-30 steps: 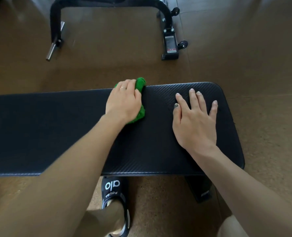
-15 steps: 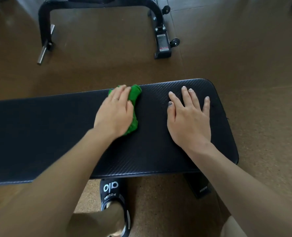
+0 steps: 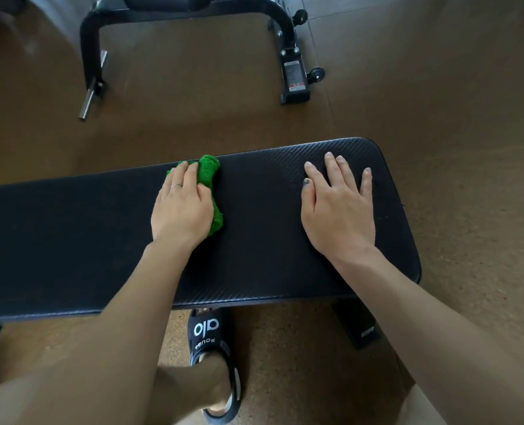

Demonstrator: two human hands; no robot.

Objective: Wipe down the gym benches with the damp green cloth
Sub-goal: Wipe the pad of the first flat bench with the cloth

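A long black padded gym bench (image 3: 260, 228) runs across the view from left to right. A bunched green cloth (image 3: 212, 191) lies on its pad near the far edge, left of the middle. My left hand (image 3: 182, 207) presses flat on the cloth, fingers stretched over it, and covers most of it. My right hand (image 3: 339, 207) rests palm down on the bare pad near the bench's right end, fingers spread, holding nothing.
A second black bench frame (image 3: 181, 13) with a small wheel (image 3: 317, 73) and a metal peg (image 3: 90, 96) stands on the brown floor beyond. My foot in a black slide sandal (image 3: 211, 342) is under the near edge. A bench leg (image 3: 357, 325) is at lower right.
My left hand has slid the green cloth leftward along the bench, away from my right hand. The right hand has stayed planted on the pad.
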